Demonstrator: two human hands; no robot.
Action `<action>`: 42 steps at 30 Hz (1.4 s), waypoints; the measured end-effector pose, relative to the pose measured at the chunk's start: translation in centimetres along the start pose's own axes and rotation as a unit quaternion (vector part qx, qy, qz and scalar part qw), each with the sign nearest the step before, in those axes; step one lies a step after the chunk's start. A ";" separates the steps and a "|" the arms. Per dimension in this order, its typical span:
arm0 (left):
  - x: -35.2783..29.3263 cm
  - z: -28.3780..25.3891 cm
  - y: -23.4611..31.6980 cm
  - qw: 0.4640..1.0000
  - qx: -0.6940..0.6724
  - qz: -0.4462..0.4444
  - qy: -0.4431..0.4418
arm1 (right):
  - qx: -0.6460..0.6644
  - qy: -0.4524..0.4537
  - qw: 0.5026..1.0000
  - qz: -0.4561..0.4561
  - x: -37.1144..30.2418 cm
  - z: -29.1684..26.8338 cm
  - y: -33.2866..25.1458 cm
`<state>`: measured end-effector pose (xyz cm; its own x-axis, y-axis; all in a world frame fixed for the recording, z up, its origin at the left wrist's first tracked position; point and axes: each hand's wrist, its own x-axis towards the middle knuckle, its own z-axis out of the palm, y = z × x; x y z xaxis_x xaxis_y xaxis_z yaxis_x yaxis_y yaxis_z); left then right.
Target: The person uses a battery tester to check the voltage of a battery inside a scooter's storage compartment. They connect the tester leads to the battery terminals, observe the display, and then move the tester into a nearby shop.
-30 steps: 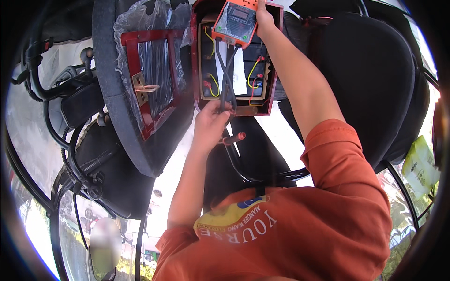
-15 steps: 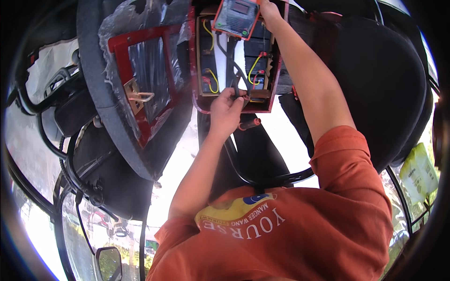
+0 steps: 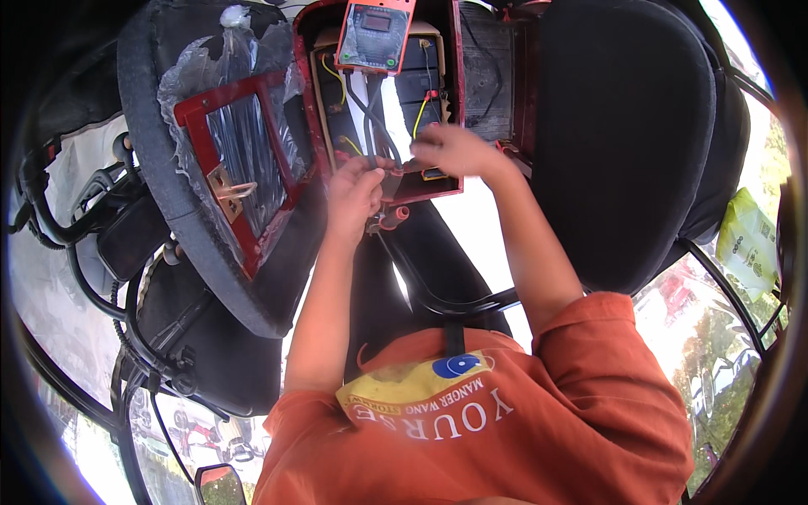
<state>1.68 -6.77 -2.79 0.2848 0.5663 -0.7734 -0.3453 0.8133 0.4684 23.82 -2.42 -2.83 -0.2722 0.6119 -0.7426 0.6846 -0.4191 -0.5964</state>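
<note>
My left hand is closed, pinching the lower end of the black cable at the near edge of a red-rimmed box. My right hand is just right of it over the box; its fingers are smeared by motion, hiding whether they grip anything. The cables run up to an orange-edged tester with a small screen, at the far end of the box. Dark batteries with yellow wires line the box. A red-handled tool, perhaps a clamp, lies below my left hand.
Left of the box stands a raised seat, its underside showing a red frame and torn plastic. A black seat cushion lies to the right. A black bar curves in front of me. A yellow-green bag hangs far right.
My right hand has let go of the tester and come down beside my left hand. The tester stays at the far end of the box. The whole view has shifted slightly.
</note>
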 end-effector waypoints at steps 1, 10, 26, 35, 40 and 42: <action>0.0 0.0 0.1 1.000 -0.005 -0.002 -0.007 | 0.027 0.006 0.999 -0.024 -1.4 1.1 0.2; -0.2 -1.1 0.5 1.000 0.029 0.003 -0.003 | -0.050 0.070 0.996 0.007 -3.1 4.1 -0.5; -0.8 -3.4 1.9 0.991 -0.095 0.057 0.077 | -0.007 0.196 0.979 0.054 -4.5 3.9 2.2; -0.1 -4.4 2.1 0.985 -0.124 0.079 0.091 | 0.004 0.277 0.959 0.052 -4.8 3.2 3.5; -0.4 -4.2 3.1 0.974 -0.175 0.084 0.115 | 0.048 0.322 0.945 0.032 -5.0 3.2 3.3; -0.4 -4.3 3.2 0.974 -0.173 0.083 0.119 | 0.034 0.321 0.946 0.025 -5.0 3.1 3.2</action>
<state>-3.41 -4.94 -2.81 -0.0031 0.6059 -0.7956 -0.6615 0.5954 0.4560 25.28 -8.89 -1.98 0.2408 0.8623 -0.4454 0.6345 -0.4872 -0.6001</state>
